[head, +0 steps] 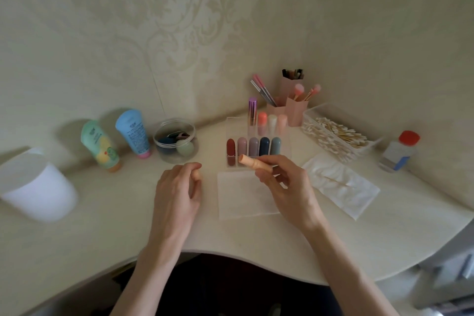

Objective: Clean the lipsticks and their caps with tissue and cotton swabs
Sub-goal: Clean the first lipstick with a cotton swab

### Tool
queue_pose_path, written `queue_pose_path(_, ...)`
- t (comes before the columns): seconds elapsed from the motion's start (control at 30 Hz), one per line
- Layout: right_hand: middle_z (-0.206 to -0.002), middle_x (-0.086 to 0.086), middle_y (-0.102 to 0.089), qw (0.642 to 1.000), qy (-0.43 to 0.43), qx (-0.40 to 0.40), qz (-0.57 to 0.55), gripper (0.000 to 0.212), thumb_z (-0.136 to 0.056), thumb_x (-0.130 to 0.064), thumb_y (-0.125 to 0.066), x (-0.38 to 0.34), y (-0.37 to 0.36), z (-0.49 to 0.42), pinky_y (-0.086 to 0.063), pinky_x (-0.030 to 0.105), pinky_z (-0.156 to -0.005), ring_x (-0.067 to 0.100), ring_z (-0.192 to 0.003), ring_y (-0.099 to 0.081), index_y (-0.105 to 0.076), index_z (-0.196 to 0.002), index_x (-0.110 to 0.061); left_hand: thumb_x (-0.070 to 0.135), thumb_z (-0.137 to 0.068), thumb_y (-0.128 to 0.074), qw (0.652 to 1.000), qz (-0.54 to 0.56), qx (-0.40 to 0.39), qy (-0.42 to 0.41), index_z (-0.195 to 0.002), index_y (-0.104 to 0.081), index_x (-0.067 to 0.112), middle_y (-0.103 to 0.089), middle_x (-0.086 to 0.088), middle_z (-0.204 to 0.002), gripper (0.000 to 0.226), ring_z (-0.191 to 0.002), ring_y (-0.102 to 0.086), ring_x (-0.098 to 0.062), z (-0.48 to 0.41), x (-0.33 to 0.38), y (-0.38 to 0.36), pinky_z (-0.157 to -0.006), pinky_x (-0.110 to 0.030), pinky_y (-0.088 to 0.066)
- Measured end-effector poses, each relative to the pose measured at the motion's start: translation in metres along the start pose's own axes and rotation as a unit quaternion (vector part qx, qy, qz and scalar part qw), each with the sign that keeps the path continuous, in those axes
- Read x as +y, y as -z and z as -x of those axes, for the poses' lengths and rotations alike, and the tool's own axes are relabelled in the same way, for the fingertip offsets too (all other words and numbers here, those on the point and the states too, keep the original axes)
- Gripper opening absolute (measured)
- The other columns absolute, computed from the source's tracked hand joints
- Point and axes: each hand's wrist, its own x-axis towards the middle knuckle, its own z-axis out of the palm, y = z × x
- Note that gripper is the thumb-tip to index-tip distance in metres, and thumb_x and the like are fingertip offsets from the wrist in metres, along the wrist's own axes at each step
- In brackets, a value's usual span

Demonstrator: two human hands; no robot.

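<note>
My right hand (287,187) gripped the peach lipstick (247,161) between thumb and fingers. The tube was level with its rounded end pointing left, above the far edge of the flat tissue (241,195). Left hand (177,187) was curled with the fingertips tucked in; couldn't tell if it held anything. There was an open gap between the hands.

Just behind the lipstick stood the clear organizer (232,124), with a front row of five capped lipsticks (254,147) upright. Right of the flat tissue lay a crumpled tissue (341,195) with a swab (333,179) on it, close to the desk's right edge. Farther right were the cotton swab tray (313,110) and a red-capped bottle (400,151).

To the left, bare desk (102,213) ran out to the white container (38,185). Two tubes (100,146) and a clear jar (175,140) hugged the far wall. The near desk edge curved inward under my wrists.
</note>
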Motion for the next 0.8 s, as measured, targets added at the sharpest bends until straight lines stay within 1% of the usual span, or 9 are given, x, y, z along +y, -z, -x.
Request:
queue_pose_path(0.1,-0.098,-0.013,-0.074,1.0,-0.002,0.003,0.0,0.025,-0.096,-0.02,-0.076,0.0,0.0,-0.001,-0.053,0.03,-0.076,0.016,-0.086,-0.068,-0.07,-0.112,-0.038,0.002,-0.086,-0.075,1.0,0.011,-0.011,0.008,-0.116,-0.07,0.02,-0.07,0.003,-0.095,0.036,-0.086,-0.063,-0.024,-0.002,-0.003,-0.001,-0.076,-0.03,-0.043)
queue_pose_path(0.17,-0.099,-0.01,-0.074,1.0,-0.002,0.002,0.001,0.023,-0.096,-0.022,-0.076,0.0,-0.002,-0.001,-0.051,0.027,-0.074,0.017,-0.084,-0.067,-0.071,-0.113,-0.038,0.003,-0.085,-0.077,1.0,0.02,-0.015,0.015,-0.121,-0.068,0.02,-0.066,0.009,-0.091,0.042,-0.084,-0.062,-0.019,-0.001,-0.001,0.0,-0.076,-0.026,-0.04)
queue_pose_path(0.3,-0.091,-0.009,-0.074,1.0,-0.01,-0.01,0.003,0.018,-0.098,-0.023,-0.074,0.002,-0.001,-0.001,-0.052,0.025,-0.071,0.016,-0.079,-0.067,-0.074,-0.115,-0.027,0.005,-0.087,-0.076,0.998,0.038,-0.008,0.042,-0.128,-0.065,0.021,-0.061,0.015,-0.089,0.044,-0.085,-0.063,-0.018,0.0,0.002,0.003,-0.078,-0.027,-0.041)
queue_pose_path(0.4,-0.082,-0.007,-0.072,0.999,-0.027,-0.034,-0.014,0.015,-0.099,-0.016,-0.072,0.001,-0.001,0.0,-0.053,0.021,-0.071,0.01,-0.074,-0.067,-0.074,-0.113,-0.018,0.007,-0.088,-0.076,0.997,0.049,-0.003,0.053,-0.126,-0.066,0.02,-0.062,0.014,-0.088,0.041,-0.084,-0.063,-0.015,-0.001,0.003,0.004,-0.077,-0.027,-0.041)
queue_pose_path(0.5,-0.076,-0.01,-0.07,0.997,-0.052,-0.06,-0.007,0.012,-0.1,-0.014,-0.07,0.003,0.001,0.004,-0.057,0.028,-0.074,0.006,-0.071,-0.065,-0.074,-0.109,-0.021,0.008,-0.086,-0.077,0.997,0.053,0.006,0.052,-0.128,-0.065,0.018,-0.064,0.011,-0.094,0.044,-0.086,-0.062,-0.011,0.001,0.001,0.002,-0.079,-0.022,-0.039)
queue_pose_path(0.53,-0.076,-0.01,-0.07,0.996,-0.055,-0.064,-0.001,0.012,-0.1,-0.013,-0.07,0.004,0.002,0.005,-0.057,0.03,-0.074,0.007,-0.072,-0.066,-0.074,-0.109,-0.021,0.01,-0.086,-0.078,0.997,0.053,0.008,0.049,-0.129,-0.063,0.017,-0.065,0.008,-0.101,0.046,-0.09,-0.064,-0.014,0.001,-0.002,0.001,-0.08,-0.023,-0.041)
queue_pose_path(0.6,-0.077,-0.013,-0.07,0.996,-0.057,-0.066,0.008,0.013,-0.101,-0.013,-0.069,0.005,0.006,0.005,-0.057,0.026,-0.072,0.007,-0.071,-0.066,-0.073,-0.11,-0.022,0.014,-0.083,-0.081,0.998,0.052,0.015,0.042,-0.131,-0.061,0.017,-0.064,0.002,-0.114,0.052,-0.099,-0.065,-0.02,0.0,-0.005,0.0,-0.084,-0.028,-0.045)
queue_pose_path(0.7,-0.075,-0.017,-0.068,0.996,-0.059,-0.062,0.011,0.016,-0.101,-0.013,-0.068,0.005,0.013,0.008,-0.055,0.022,-0.07,0.005,-0.068,-0.065,-0.071,-0.106,-0.028,0.013,-0.074,-0.09,0.998,0.053,0.038,0.013,-0.132,-0.061,0.013,-0.062,-0.005,-0.118,0.064,-0.107,-0.061,-0.027,0.001,-0.003,0.002,-0.092,-0.037,-0.049)
queue_pose_path(0.8,-0.073,-0.013,-0.068,0.998,-0.054,-0.041,0.017,0.014,-0.101,-0.015,-0.069,0.007,0.019,0.013,-0.053,0.023,-0.07,0.009,-0.069,-0.066,-0.071,-0.106,-0.029,0.018,-0.074,-0.092,0.995,0.056,0.076,-0.021,-0.129,-0.064,0.009,-0.062,-0.01,-0.123,0.062,-0.117,-0.058,-0.029,0.001,0.007,0.01,-0.104,-0.038,-0.046)
